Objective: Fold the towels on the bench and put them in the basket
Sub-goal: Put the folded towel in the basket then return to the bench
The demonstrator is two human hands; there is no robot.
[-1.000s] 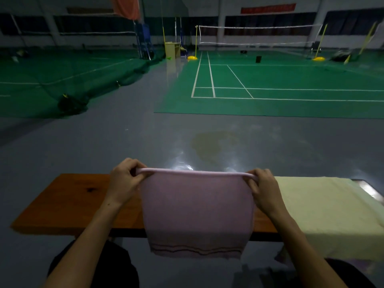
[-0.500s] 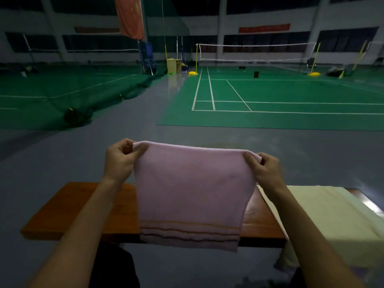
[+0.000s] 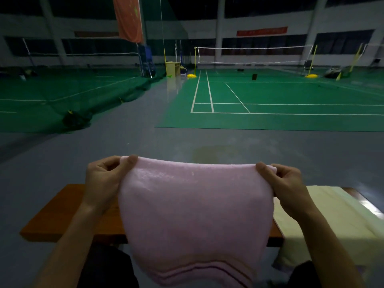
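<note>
Pretty dim sports hall: grey floor [image 3: 145, 154], green badminton courts [image 3: 291, 96] with nets [image 3: 253, 55], red flag [image 3: 128, 19] hanging up top.

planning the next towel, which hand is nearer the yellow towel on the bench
Right. The right hand pinches the pink towel beside the yellow towel; the left hand holds the far corner, across the pink towel.

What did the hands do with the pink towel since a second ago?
Both hands, left hand and right hand, lifted the pink towel off the bench, toward the person. They kept pinching its top corners. The yellow towel stayed put.
</note>
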